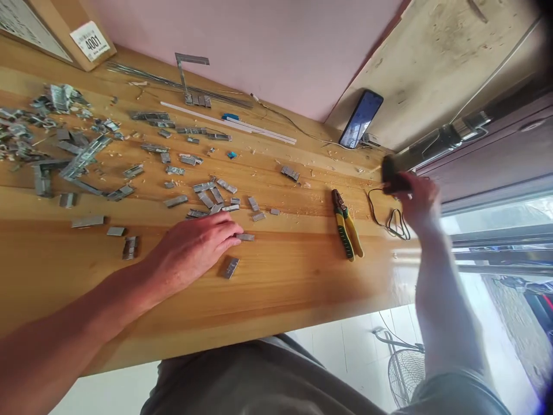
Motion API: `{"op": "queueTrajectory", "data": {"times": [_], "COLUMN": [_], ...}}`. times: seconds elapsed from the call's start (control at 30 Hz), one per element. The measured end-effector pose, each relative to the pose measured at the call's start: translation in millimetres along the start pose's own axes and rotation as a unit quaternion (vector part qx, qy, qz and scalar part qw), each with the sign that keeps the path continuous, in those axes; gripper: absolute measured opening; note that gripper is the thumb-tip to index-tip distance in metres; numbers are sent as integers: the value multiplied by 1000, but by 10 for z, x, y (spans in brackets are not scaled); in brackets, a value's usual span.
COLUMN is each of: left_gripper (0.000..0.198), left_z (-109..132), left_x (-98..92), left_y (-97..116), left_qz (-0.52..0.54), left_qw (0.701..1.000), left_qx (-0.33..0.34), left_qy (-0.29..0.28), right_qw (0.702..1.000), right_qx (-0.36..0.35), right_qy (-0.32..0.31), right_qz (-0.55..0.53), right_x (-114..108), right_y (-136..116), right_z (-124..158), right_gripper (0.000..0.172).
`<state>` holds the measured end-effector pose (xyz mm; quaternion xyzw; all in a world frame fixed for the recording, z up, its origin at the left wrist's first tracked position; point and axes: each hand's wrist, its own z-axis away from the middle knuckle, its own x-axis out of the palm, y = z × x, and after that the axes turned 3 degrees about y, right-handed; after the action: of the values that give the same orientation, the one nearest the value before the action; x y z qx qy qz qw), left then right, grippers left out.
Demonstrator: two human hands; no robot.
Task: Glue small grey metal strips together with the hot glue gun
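Observation:
My left hand (201, 242) pinches the end of a small grey metal strip (247, 237), like a piece of a staple strip, on the wooden table. Another short strip (231, 267) lies just below the fingers, and a loose cluster of strips (211, 195) lies above them. At the right, my right hand (421, 199) is closed around a black object (393, 176), too smeared by motion to name, raised near the table's far right end. Left of that hand, yellow-and-black pliers (348, 225) rest on the table, jaws pointing away.
A heap of bent metal strips (64, 98) covers the table's far left, below a cardboard box (93, 43). Long thin rods (151, 78) lie along the wall. A phone (360, 118) leans at the back right. A black cord (400, 225) lies beneath the right hand.

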<state>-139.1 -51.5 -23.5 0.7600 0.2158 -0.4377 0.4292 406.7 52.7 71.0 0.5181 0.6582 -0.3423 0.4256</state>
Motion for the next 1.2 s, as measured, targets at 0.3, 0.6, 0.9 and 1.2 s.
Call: {"op": "queueTrajectory", "data": {"times": [0.3,0.6,0.9,1.2], "left_gripper": [14,9,12,10], "left_z": [-63,-58,-36,-29], "left_x": [-91,-95,-122,-137], "left_y": [106,168,263,296], "left_qz": [30,27,70,85], "left_qw": [999,999,993,992], "left_qx": [3,37,58,82], "left_qy": [-12,12,69,53], "right_qw": [995,992,905,893], "right_qx": [0,-19,-187,-183], "right_qy": [5,53,-65,-55], "right_qz": [-98,-114,-377,-408], "right_x": [955,434,447,495], "right_y": [10,-1023,-2831,-2839], "right_z": [352,419,706,681], "right_gripper": [32,38,37,17]}}
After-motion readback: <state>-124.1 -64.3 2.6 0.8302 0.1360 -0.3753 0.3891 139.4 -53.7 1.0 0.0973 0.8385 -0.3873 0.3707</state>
